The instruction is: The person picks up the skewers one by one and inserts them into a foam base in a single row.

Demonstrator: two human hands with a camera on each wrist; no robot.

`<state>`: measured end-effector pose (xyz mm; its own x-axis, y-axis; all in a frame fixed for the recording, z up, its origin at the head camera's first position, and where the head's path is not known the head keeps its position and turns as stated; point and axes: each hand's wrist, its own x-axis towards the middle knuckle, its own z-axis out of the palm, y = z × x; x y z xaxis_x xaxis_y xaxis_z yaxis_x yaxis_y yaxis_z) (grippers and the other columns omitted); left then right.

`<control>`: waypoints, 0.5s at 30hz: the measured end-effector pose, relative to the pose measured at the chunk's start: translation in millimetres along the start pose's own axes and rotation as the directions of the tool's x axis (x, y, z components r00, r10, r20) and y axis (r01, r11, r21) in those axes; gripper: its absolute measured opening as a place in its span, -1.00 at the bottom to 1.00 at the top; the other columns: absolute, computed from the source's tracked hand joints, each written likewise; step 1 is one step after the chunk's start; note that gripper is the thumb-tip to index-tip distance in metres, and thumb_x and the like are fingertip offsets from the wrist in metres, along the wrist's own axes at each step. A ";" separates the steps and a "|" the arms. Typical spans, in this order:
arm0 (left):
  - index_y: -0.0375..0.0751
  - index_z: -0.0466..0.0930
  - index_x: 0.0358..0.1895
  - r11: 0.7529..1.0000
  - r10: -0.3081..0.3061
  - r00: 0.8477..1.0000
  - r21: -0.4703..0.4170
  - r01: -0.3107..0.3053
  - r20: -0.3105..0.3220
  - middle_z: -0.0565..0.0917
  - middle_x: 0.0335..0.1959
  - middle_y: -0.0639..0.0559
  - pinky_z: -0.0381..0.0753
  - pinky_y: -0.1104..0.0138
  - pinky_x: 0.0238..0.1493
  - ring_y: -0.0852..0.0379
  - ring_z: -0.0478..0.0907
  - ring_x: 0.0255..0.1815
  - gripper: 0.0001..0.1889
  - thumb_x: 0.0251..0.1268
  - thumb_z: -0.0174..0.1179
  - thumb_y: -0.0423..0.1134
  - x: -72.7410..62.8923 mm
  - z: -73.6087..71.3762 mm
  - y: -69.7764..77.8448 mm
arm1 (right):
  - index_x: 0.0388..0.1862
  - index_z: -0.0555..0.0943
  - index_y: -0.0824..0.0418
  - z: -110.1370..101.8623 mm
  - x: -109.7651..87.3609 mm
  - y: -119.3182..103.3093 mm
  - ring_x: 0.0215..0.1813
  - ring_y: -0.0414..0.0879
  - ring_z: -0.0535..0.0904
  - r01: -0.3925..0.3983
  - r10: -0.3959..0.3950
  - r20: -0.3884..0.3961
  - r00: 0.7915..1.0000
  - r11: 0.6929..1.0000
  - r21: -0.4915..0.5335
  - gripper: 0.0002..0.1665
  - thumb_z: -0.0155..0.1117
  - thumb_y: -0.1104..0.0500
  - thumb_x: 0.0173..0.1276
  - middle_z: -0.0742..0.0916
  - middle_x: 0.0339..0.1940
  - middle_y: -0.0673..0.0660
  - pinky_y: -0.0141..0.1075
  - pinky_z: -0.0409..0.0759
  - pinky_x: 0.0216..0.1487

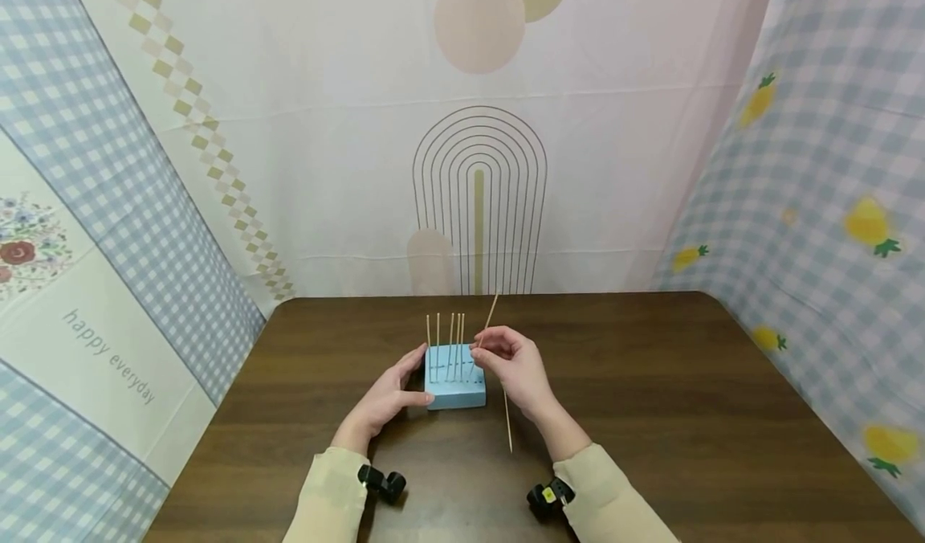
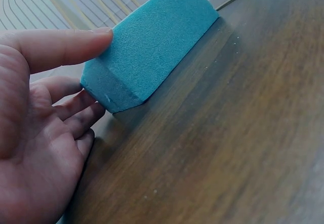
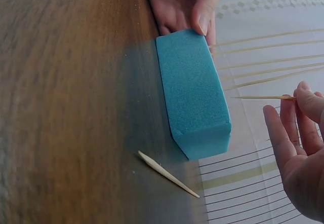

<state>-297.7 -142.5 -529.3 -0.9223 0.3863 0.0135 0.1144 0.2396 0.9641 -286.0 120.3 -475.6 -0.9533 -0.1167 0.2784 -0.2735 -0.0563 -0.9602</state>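
A light blue foam block sits on the table, with several thin wooden skewers standing upright in its top. My left hand holds the block at its left end, the thumb on the front face and the fingers around the side, as the left wrist view shows on the block. Between thumb and fingertips, my right hand pinches another skewer, tilted over the block's right part. In the right wrist view the pointed tip of this skewer is close to the block's top.
One loose skewer lies on the dark wooden table, just right of the block. A patterned cloth hangs behind the table's far edge, with checked cloths on both sides.
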 end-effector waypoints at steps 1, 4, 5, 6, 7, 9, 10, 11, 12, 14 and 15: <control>-0.20 0.07 0.75 1.000 0.000 1.000 -0.003 0.000 0.002 0.04 0.77 -0.17 -0.08 -0.14 0.67 -0.18 -0.10 0.76 0.04 0.25 0.48 -0.29 -0.1 -0.1 0.5 | 0.00 0.71 0.41 0.0 0.0 0.4 -0.12 -0.10 0.77 -0.002 0.002 0.001 1.000 1.000 -0.001 -0.77 0.47 0.44 0.39 0.82 -0.13 0.27 -0.25 0.77 -0.05; -0.20 0.07 0.75 1.000 0.001 1.000 -0.007 -0.001 0.005 0.04 0.76 -0.18 -0.08 -0.14 0.67 -0.19 -0.11 0.76 0.03 0.26 0.48 -0.30 -0.4 -0.5 1.5 | -0.02 0.71 0.38 0.0 -0.3 1.5 -0.12 -0.09 0.77 -0.009 0.009 0.005 1.000 1.000 -0.011 -0.79 0.48 0.42 0.39 0.82 -0.13 0.26 -0.24 0.77 -0.05; -0.21 0.07 0.74 1.000 0.002 1.000 -0.009 -0.002 0.006 0.04 0.76 -0.18 -0.08 -0.14 0.67 -0.18 -0.11 0.76 0.03 0.26 0.48 -0.31 -0.3 -0.4 1.7 | -0.02 0.71 0.37 0.0 -0.3 1.8 -0.12 -0.08 0.77 -0.012 0.012 0.007 1.000 1.000 -0.017 -0.78 0.48 0.42 0.39 0.81 -0.13 0.25 -0.24 0.77 -0.05; -0.21 0.07 0.74 1.000 0.004 1.000 -0.009 -0.004 0.007 0.04 0.76 -0.19 -0.09 -0.14 0.67 -0.19 -0.11 0.76 0.03 0.26 0.47 -0.31 -0.3 -0.3 1.8 | -0.02 0.71 0.36 -0.1 -0.5 1.9 -0.12 -0.08 0.76 -0.015 0.015 0.009 1.000 1.000 -0.023 -0.78 0.49 0.41 0.39 0.81 -0.13 0.25 -0.25 0.77 -0.05; -0.22 0.07 0.74 1.000 0.007 1.000 -0.008 -0.007 0.008 0.03 0.76 -0.20 -0.09 -0.14 0.67 -0.19 -0.11 0.76 0.03 0.26 0.47 -0.32 -0.3 -0.4 1.9 | -0.02 0.71 0.35 -0.2 -0.5 2.3 -0.12 -0.08 0.76 -0.019 0.019 0.011 1.000 0.999 -0.028 -0.78 0.49 0.41 0.39 0.81 -0.13 0.24 -0.25 0.77 -0.05; -0.23 0.07 0.74 1.000 0.011 1.000 -0.010 -0.011 0.009 0.03 0.76 -0.20 -0.10 -0.13 0.67 -0.19 -0.12 0.76 0.02 0.26 0.47 -0.33 -0.1 -0.4 1.9 | -0.02 0.71 0.35 -0.4 -0.7 2.8 -0.12 -0.07 0.76 -0.022 0.023 0.015 1.000 0.999 -0.033 -0.78 0.50 0.41 0.39 0.81 -0.13 0.24 -0.24 0.77 -0.06; -0.23 0.07 0.74 1.000 0.013 1.000 -0.012 -0.013 0.011 0.03 0.76 -0.20 -0.10 -0.13 0.67 -0.19 -0.12 0.76 0.02 0.26 0.47 -0.33 0.0 -0.3 2.0 | -0.02 0.71 0.34 -0.4 -0.8 3.1 -0.12 -0.07 0.76 -0.024 0.024 0.016 1.000 0.999 -0.034 -0.78 0.50 0.40 0.39 0.81 -0.13 0.23 -0.24 0.77 -0.06; -0.23 0.07 0.74 1.000 0.014 1.000 -0.012 -0.014 0.012 0.03 0.76 -0.20 -0.10 -0.12 0.67 -0.19 -0.12 0.76 0.03 0.26 0.47 -0.33 0.1 -0.3 2.0 | -0.02 0.71 0.34 -0.3 -0.7 3.4 -0.12 -0.06 0.76 -0.026 0.026 0.017 1.000 0.999 -0.037 -0.78 0.50 0.40 0.39 0.80 -0.13 0.23 -0.24 0.77 -0.06; -0.24 0.07 0.74 1.000 0.016 1.000 -0.012 -0.016 0.012 0.03 0.76 -0.21 -0.10 -0.13 0.67 -0.19 -0.12 0.76 0.02 0.26 0.47 -0.33 0.0 -0.4 2.1 | -0.02 0.72 0.34 -0.3 -0.7 3.7 -0.12 -0.05 0.75 -0.026 0.027 0.019 0.999 0.999 -0.040 -0.78 0.50 0.40 0.39 0.80 -0.13 0.24 -0.24 0.78 -0.06; -0.24 0.07 0.74 1.000 0.015 1.000 -0.012 -0.015 0.011 0.03 0.76 -0.21 -0.10 -0.13 0.67 -0.19 -0.12 0.76 0.02 0.25 0.47 -0.33 -0.2 -0.5 2.1 | -0.02 0.72 0.34 0.0 -1.0 4.2 -0.13 -0.04 0.75 -0.028 0.029 0.021 0.999 0.999 -0.046 -0.78 0.50 0.39 0.39 0.80 -0.13 0.23 -0.24 0.78 -0.07; -0.23 0.07 0.74 1.000 0.014 1.000 -0.011 -0.013 0.012 0.03 0.76 -0.21 -0.10 -0.13 0.67 -0.19 -0.12 0.76 0.03 0.25 0.47 -0.33 -0.2 -0.6 2.1 | -0.02 0.72 0.33 0.1 -1.0 4.5 -0.13 -0.03 0.75 -0.030 0.031 0.022 0.999 0.998 -0.054 -0.78 0.51 0.39 0.39 0.80 -0.13 0.23 -0.25 0.77 -0.07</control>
<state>-297.4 -142.5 -527.1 -0.9163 0.3997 0.0234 0.1228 0.2248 0.9667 -286.2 120.1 -480.2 -0.9585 -0.1401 0.2485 -0.2510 0.0005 -0.9680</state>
